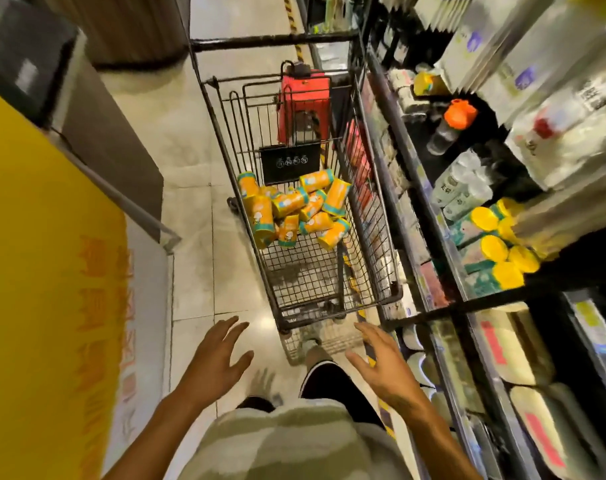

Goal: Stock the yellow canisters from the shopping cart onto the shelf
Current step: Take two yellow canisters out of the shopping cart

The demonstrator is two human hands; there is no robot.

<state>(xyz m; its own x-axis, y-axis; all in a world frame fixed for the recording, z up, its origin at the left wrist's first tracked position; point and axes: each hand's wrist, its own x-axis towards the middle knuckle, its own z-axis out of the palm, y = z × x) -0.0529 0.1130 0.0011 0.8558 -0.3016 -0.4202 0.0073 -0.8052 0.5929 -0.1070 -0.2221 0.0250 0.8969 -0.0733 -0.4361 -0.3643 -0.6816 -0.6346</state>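
Nothing here comes through clearly enough for me to read. The yellow board (42,271) on my left carries large orange characters, but they are smeared by blur. The black placard (291,162) hanging in the cart (332,296) shows a row of small white round symbols, too small to make out. The white packages (571,109) on the shelf (429,216) bear dark printed characters, also illegible. The yellow canisters (294,211) have pictures and print I cannot read.
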